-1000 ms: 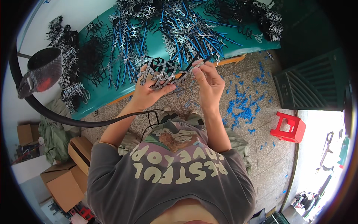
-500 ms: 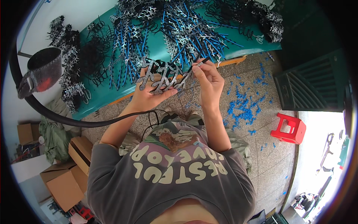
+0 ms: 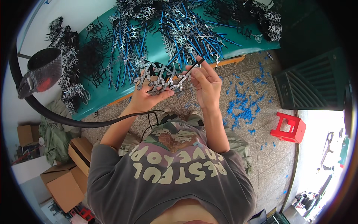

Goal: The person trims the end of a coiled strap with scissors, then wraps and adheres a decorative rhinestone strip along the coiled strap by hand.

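My left hand (image 3: 141, 100) is closed around a coiled leafy strip (image 3: 161, 83), black with glittery silver, branch-like leaves. Its fingers are partly hidden behind the leaves, while the thumb lies along the lower edge. To the right, my right hand (image 3: 208, 87) pinches the strip's narrow black end (image 3: 197, 64) between thumb and fingers. Both hands are raised in front of the near edge of a green-topped table (image 3: 100, 95). Past them, piles of similar silver-and-black leafy pieces (image 3: 182, 33) with blue stems lie on it.
Black coils (image 3: 95, 48) and stacked leafy bundles (image 3: 67, 56) occupy the table's left side. A black cable (image 3: 93, 122) crosses in front of my left forearm. Blue scraps (image 3: 242, 108) litter the floor near a red stool (image 3: 292, 127). Cardboard boxes (image 3: 65, 186) stand at lower left.
My right hand has shifted slightly left and down, and the black end now points up past its fingers. The leafy strip in my left hand has tilted a little.
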A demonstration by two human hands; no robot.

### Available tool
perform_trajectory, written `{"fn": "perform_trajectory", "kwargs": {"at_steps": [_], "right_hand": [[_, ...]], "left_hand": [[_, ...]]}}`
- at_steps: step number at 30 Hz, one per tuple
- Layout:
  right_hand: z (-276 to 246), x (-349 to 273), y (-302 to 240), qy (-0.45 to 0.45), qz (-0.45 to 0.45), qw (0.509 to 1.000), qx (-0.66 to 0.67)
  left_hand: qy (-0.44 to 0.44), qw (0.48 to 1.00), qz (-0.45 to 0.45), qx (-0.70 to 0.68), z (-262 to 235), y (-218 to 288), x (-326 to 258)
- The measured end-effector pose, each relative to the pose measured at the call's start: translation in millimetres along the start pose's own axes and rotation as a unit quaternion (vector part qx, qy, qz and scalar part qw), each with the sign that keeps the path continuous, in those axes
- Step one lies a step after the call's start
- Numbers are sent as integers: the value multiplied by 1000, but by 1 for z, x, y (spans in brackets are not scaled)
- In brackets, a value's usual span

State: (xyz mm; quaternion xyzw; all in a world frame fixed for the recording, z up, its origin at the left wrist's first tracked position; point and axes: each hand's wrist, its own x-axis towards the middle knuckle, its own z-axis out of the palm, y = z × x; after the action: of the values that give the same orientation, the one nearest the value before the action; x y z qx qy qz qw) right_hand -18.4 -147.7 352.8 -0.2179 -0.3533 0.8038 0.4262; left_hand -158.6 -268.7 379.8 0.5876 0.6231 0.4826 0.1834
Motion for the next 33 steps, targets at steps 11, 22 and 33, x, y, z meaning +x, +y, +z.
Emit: {"fn": "perform_trajectory", "kwargs": {"at_steps": [11,22,33], "right_hand": [[-14,10,-5,-4,2,1000,1],[1,36,24,-41,53,997,-32],[94,71,105,-139,163,958,-191]], "left_hand": [[12,999,-41,-16,12,1,-5],[70,988,-137,-23,2,-22,-22],[69,933,-303,-183,-89,-95,-29]]}}
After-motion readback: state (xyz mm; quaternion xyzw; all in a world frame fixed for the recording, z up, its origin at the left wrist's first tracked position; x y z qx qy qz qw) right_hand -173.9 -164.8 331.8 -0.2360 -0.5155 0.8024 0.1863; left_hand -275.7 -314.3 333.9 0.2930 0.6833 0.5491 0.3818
